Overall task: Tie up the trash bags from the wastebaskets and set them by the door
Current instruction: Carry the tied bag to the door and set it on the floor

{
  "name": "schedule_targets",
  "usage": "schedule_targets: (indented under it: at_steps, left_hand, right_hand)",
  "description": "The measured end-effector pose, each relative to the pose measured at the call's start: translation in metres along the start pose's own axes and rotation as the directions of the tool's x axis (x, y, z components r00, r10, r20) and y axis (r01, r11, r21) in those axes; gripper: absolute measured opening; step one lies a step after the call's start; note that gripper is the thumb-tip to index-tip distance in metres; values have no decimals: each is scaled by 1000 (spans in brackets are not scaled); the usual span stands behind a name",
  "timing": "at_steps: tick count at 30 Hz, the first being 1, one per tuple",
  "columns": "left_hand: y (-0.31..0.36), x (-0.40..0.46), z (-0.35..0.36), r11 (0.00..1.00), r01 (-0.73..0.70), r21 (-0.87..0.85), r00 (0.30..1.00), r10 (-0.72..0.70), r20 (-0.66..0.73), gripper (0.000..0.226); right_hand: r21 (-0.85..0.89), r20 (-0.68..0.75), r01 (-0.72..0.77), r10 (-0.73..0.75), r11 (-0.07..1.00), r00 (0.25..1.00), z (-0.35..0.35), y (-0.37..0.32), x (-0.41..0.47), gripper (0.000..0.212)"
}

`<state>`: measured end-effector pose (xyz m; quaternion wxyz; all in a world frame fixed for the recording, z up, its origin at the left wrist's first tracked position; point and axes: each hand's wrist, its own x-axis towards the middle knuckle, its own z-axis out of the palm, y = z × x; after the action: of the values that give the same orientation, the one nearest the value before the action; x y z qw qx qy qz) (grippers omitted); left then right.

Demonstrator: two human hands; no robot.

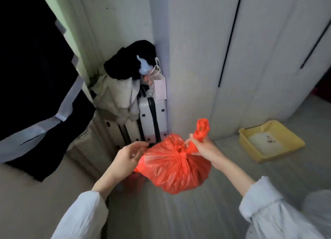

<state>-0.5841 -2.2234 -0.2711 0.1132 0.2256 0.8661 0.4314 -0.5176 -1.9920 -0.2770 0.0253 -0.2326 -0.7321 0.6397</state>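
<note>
head view: red trash bag [172,165] knotted, held midair; right hand [204,147] clamped on handle loop; left hand [129,158] fingers loose, touching bag side; setting by door left

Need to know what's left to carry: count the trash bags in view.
1: a bulging orange plastic trash bag held up between both hands, above the floor before the white suitcase. Others may be out of frame.

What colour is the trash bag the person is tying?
Bright orange-red. The bag shows best in the head view, the only one.
</note>
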Motion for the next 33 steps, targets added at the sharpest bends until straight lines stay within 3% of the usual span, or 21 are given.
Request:
schedule_targets:
  at_steps: [10,14,25,33]
  left_hand:
    - [90,232,104,970,-229,-84,913,244,327,23]
    - [128,319,168,953,-260,-155,900,298,319,21]
    - [285,498,364,907,-343,-243,754,420,505,33]
    - [402,638,567,882,-399,-252,685,469,557,24]
  right_hand:
    - [170,-362,16,47,985,931,-154,-32,121,30]
    - [179,-448,-14,94,984,889,-234,-33,173,27]
    - [212,-710,-27,173,977,683,-490,-13,257,29]
    - [262,-753,-51,238,964,613,-706,25,337,27]
